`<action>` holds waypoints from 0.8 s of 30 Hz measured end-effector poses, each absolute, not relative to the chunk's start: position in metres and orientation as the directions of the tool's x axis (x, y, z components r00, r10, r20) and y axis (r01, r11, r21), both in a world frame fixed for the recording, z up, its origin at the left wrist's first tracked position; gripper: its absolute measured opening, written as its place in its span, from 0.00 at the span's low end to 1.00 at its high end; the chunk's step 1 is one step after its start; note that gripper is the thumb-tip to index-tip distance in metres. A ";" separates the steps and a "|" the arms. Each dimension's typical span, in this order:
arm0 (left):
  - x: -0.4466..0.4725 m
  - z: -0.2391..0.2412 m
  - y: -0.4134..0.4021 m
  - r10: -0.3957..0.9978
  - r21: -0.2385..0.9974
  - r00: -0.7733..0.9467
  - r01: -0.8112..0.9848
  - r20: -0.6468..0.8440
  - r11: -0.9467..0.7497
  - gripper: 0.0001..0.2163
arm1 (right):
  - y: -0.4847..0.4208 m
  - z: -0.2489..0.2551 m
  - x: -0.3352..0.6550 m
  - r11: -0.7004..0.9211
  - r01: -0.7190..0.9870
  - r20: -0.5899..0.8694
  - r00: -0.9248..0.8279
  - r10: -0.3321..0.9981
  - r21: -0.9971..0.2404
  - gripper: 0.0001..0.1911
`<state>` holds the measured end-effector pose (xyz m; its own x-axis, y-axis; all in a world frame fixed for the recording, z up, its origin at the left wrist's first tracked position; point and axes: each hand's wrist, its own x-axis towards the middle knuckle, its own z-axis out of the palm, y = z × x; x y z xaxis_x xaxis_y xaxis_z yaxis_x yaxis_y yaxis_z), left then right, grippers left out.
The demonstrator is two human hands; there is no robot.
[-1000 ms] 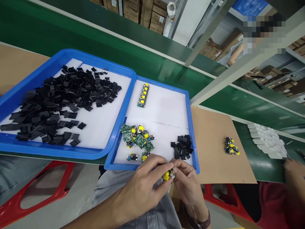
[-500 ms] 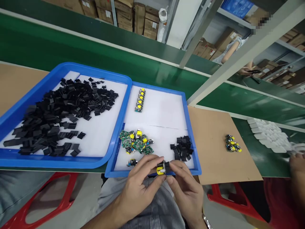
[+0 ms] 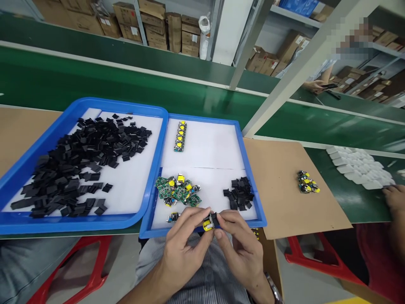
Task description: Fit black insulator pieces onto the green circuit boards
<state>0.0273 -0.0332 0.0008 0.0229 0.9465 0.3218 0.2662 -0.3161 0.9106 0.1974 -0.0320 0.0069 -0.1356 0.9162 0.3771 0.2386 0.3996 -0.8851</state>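
Observation:
My left hand (image 3: 186,245) and my right hand (image 3: 240,245) meet over my lap at the near rim of the smaller blue tray (image 3: 249,169). Both pinch one small circuit board with a yellow part (image 3: 209,223); a black piece sits against it under my right fingertips. In that tray lie a heap of green circuit boards (image 3: 177,192), a small pile of black pieces (image 3: 238,194), one loose board (image 3: 173,217) and a row of finished boards (image 3: 179,136).
A larger blue tray (image 3: 47,139) at left holds a big heap of black pieces (image 3: 79,160). Some boards (image 3: 306,183) lie on the brown sheet. White housings (image 3: 357,169) rest on the green belt; another person's hand (image 3: 394,196) is beside them.
The view has tilted, so trays sit lower in frame. My hands stay together on the board, now slightly higher, close to the tray's rim. The other person's hand shifted by the white housings.

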 end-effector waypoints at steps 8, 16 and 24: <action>0.033 0.001 -0.031 0.941 0.917 -0.009 0.231 0.337 -0.326 0.22 | -0.031 0.007 0.195 0.394 0.182 0.377 -0.126 0.918 -0.901 0.22; 0.034 0.000 -0.037 0.933 0.905 0.011 0.239 0.361 -0.353 0.22 | -0.041 0.004 0.196 0.444 0.221 0.436 -0.087 0.896 -0.868 0.24; 0.033 0.001 -0.035 0.923 0.873 -0.006 0.326 0.385 -0.362 0.21 | -0.038 -0.002 0.204 0.431 0.209 0.415 -0.119 0.902 -0.878 0.21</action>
<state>0.0326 -0.0354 0.0008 -0.0060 0.9230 0.3847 0.3264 -0.3618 0.8733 0.2043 -0.0376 -0.0020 -0.1190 0.9021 0.4147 0.2086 0.4311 -0.8779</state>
